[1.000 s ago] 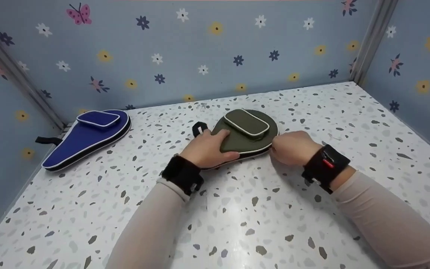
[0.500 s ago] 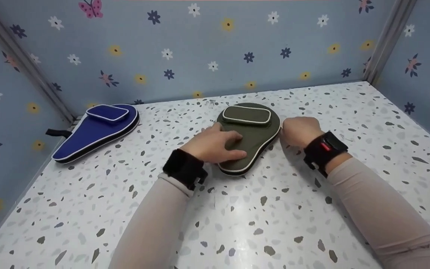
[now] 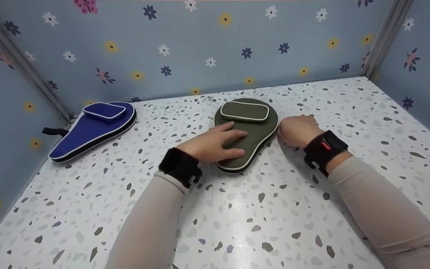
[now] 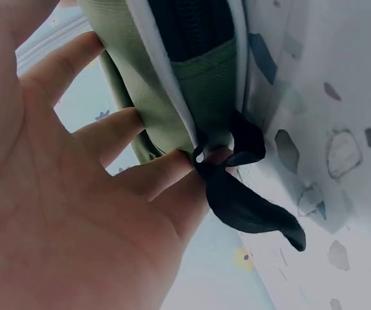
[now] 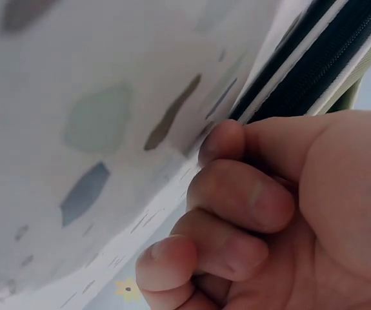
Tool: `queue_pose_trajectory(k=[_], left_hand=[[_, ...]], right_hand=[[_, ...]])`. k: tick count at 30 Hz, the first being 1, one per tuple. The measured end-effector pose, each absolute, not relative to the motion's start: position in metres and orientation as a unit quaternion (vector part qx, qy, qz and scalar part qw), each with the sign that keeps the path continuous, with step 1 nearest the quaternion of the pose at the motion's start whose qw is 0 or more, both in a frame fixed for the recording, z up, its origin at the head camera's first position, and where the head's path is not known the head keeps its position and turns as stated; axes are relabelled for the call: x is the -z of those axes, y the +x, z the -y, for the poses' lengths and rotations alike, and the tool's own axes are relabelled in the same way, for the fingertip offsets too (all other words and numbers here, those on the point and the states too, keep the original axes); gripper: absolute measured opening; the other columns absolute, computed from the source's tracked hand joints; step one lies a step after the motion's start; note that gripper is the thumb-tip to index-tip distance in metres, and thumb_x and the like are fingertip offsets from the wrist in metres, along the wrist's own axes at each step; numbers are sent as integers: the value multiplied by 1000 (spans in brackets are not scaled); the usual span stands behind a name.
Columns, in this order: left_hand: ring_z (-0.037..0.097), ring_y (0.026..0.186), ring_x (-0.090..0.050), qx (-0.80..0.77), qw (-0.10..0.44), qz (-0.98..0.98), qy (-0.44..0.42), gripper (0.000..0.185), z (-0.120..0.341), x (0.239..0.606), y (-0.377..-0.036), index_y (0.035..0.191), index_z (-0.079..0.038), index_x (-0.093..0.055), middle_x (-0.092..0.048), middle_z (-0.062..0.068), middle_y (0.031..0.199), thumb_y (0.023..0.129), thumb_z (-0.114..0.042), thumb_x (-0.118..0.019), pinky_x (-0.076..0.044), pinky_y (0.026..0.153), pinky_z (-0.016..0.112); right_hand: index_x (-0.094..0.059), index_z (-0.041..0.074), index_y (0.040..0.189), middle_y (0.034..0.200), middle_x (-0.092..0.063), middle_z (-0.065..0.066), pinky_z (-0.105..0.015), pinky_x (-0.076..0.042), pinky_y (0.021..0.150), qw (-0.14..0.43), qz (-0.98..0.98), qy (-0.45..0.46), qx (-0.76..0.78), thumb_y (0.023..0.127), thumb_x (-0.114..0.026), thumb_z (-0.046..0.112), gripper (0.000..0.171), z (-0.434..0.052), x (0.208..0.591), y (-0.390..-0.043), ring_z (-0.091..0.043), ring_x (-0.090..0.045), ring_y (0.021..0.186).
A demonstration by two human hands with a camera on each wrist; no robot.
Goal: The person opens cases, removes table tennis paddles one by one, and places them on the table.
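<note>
An olive-green table tennis bat case point(image 3: 254, 129) with white piping and a raised pocket lies flat, its narrow end towards me. My left hand point(image 3: 215, 144) rests on its narrow part, fingers spread over the top. In the left wrist view, a black strap loop point(image 4: 253, 203) hangs from the case's end by the fingertips. My right hand point(image 3: 299, 130) is at the case's right edge with curled fingers. Close by those fingers runs the black zipper point(image 5: 340, 58); the grip seems to be on its pull, which the fingers hide.
A blue bat case point(image 3: 95, 129) of the same shape, with a black strap point(image 3: 54, 131), lies at the left near the back wall. The speckled white tabletop point(image 3: 237, 216) is bounded by flower-patterned panels point(image 3: 185, 48) at the back and both sides.
The green case has turned counterclockwise, its narrow end swinging from the left towards me. My left hand has gone with it, and my right hand now sits farther up beside the wide end.
</note>
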State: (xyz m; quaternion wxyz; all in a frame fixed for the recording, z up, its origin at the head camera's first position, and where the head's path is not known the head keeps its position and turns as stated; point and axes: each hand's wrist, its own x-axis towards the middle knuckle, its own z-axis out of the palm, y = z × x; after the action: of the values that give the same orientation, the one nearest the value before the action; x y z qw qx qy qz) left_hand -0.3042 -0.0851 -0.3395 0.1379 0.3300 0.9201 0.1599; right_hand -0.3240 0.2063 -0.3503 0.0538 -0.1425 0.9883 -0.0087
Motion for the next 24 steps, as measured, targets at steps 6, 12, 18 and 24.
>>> queue_pose_trajectory(k=[6,12,18,24], left_hand=[[35,168,-18,-164,136,-921,325,69,87,341,-304,171,-36,-43,-13,11,184,109,-60,-62,-22,132,52],[35,168,-18,-164,132,-921,327,69,88,343,-305,171,-36,-43,-14,12,184,109,-61,-62,-22,132,52],[36,167,-19,-157,126,-920,336,69,86,343,-306,171,-33,-44,-15,14,183,109,-59,-62,-22,132,51],[37,167,-19,-151,124,-921,338,70,85,340,-306,171,-33,-43,-15,14,183,109,-59,-62,-22,132,53]], right_hand=[[-65,6,76,88,-73,-19,-59,-60,75,35,-985,-166,13,108,-50,19,38,-202,352,-318,-39,-70,77],[-66,7,79,96,-76,-22,-59,-60,82,34,-984,-173,23,109,-49,21,37,-198,354,-311,-41,-73,85],[-62,10,79,87,-71,-15,-56,-59,77,40,-982,-183,33,108,-52,20,32,-194,353,-304,-34,-66,75],[-61,9,77,83,-69,-14,-55,-59,75,40,-979,-198,25,108,-54,19,33,-186,349,-295,-33,-65,71]])
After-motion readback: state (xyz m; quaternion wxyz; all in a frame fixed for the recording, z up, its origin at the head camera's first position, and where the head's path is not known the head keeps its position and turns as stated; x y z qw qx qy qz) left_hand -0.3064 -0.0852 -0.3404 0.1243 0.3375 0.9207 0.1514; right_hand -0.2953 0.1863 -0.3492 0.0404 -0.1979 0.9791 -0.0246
